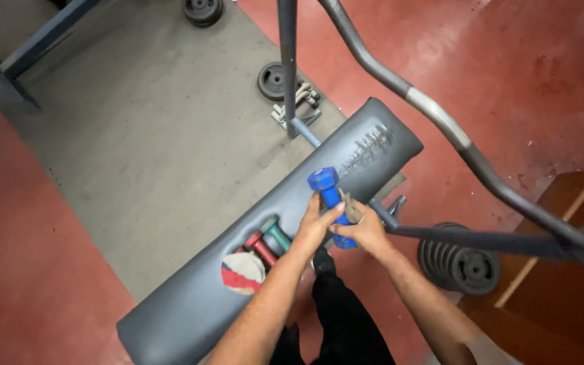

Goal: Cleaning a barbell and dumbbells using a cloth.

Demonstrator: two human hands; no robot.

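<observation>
You hold a small blue dumbbell (pixel 331 199) in both hands above the dark padded bench (pixel 190 297): your left hand (pixel 315 226) wraps its handle, your right hand (pixel 363 230) closes round its lower end, which the fingers hide. A greyish scrap shows at your right fingertips; what it is you cannot tell. Just left of the grip, a red dumbbell (pixel 259 247) and a green dumbbell (pixel 277 234) lie on the bench beside a worn patch (pixel 242 273). Right of the grip, weight plates (pixel 459 260) sit stacked on the red floor (pixel 35 270); a bent bar (pixel 441 125) crosses above.
</observation>
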